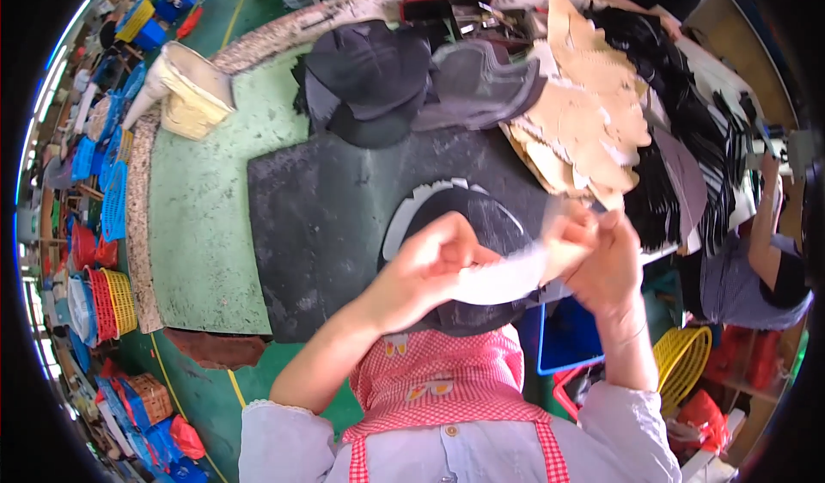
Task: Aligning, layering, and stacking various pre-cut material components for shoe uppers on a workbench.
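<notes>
Hands, left hand point(427, 264) and right hand point(601, 259), pinch a white curved strip point(507, 277) above the dark cap piece point(481, 225), probably fitting it; next needs careful alignment.

Your surface point(202, 225): green top, worn and scuffed, with a pale rounded far edge. On it lay a dark mat point(318, 225) at centre, bearing a black curved piece with a white rim point(468, 212). Behind the mat sat a heap of dark caps point(369, 79), grey pieces point(481, 83) beside them, tan cut-outs point(584, 113) stacked at right, and a cream bundle point(193, 92) far left.
</notes>
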`<state>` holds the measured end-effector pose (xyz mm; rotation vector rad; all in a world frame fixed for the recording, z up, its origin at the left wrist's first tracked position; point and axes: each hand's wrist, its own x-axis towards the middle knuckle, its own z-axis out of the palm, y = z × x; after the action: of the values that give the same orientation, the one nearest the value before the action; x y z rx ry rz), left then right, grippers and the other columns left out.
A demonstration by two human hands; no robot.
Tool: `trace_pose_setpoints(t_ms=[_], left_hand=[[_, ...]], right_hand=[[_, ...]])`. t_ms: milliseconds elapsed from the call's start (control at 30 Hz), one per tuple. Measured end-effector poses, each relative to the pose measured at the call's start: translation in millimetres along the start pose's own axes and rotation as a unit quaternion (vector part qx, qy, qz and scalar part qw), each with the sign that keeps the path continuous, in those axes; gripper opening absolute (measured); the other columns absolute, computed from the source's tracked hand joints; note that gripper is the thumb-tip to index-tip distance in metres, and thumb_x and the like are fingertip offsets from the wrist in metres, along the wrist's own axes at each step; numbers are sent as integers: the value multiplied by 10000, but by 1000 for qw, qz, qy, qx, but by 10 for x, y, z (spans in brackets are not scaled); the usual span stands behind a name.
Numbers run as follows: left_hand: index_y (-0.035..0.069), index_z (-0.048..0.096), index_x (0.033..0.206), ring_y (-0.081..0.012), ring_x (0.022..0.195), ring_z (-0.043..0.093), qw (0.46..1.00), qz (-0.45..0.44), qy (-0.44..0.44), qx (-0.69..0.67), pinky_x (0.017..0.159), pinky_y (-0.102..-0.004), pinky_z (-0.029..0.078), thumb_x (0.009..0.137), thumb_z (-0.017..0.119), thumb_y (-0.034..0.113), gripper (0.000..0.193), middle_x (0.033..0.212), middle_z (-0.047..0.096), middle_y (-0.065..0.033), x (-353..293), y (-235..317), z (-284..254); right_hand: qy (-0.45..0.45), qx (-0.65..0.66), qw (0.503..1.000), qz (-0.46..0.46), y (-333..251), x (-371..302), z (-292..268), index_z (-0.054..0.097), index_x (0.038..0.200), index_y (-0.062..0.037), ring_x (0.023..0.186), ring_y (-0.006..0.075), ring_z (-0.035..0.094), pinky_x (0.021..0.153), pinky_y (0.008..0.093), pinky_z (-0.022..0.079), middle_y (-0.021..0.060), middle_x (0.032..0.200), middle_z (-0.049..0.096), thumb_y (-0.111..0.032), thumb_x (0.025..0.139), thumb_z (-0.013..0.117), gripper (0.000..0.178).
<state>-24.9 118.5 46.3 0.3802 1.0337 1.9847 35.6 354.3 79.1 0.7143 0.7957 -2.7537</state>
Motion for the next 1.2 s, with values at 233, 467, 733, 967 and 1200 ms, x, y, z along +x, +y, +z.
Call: trace_pose_setpoints(t_ms=[233, 467, 733, 967, 1200], left_hand=[[31, 469, 1048, -205, 1197, 605, 985, -172, 25, -16, 872, -233, 465, 698, 388, -36, 366, 1156, 648, -178, -286, 80, -315], [-21, 485, 1323, -502, 1107, 636, 970, -78, 72, -219, 768, -531, 617, 1012, 363, 499, 617, 1301, 589, -295, -253, 53, -344], [6, 582, 819, -112, 532, 666, 902, -121, 239, 338, 453, -213, 479, 1002, 627, 200, 270, 652, 640, -39, -125, 64, -430], [39, 562, 808, -133, 501, 585, 705, -125, 165, 678, 488, -308, 432, 890, 744, 190, 251, 612, 592, -49, 34, 247, -556], [81, 581, 1237, -333, 1269, 551, 489, 308, 279, 767, 1072, -400, 439, 791, 820, 292, 548, 1302, 616, -151, 1056, 781, -1307]], right_hand=[[-8, -809, 472, -349, -204, -239, -229, 598, 1253, -71, 1161, 353, 565, 1001, 446, 439, 188, 1253, 603, 8, 704, 704, 565], [-11, -524, 839, -145, 98, 40, -194, 612, 994, 2, 631, 45, 608, 543, 213, 487, 23, 803, 650, -93, 967, 675, 116], [-4, -706, 699, -114, 114, 590, -165, 619, 919, 10, 557, 110, 515, 542, 294, 422, 67, 631, 549, -147, 939, 695, 175], [-9, -900, 421, -111, 35, 734, 113, 669, 832, -53, 609, 315, 662, 563, 391, 501, 137, 616, 629, -357, 897, 708, 313], [-84, -844, 490, -201, 44, 681, 64, 596, 722, -62, 612, 330, 640, 570, 403, 499, 127, 616, 606, -310, 887, 707, 318]])
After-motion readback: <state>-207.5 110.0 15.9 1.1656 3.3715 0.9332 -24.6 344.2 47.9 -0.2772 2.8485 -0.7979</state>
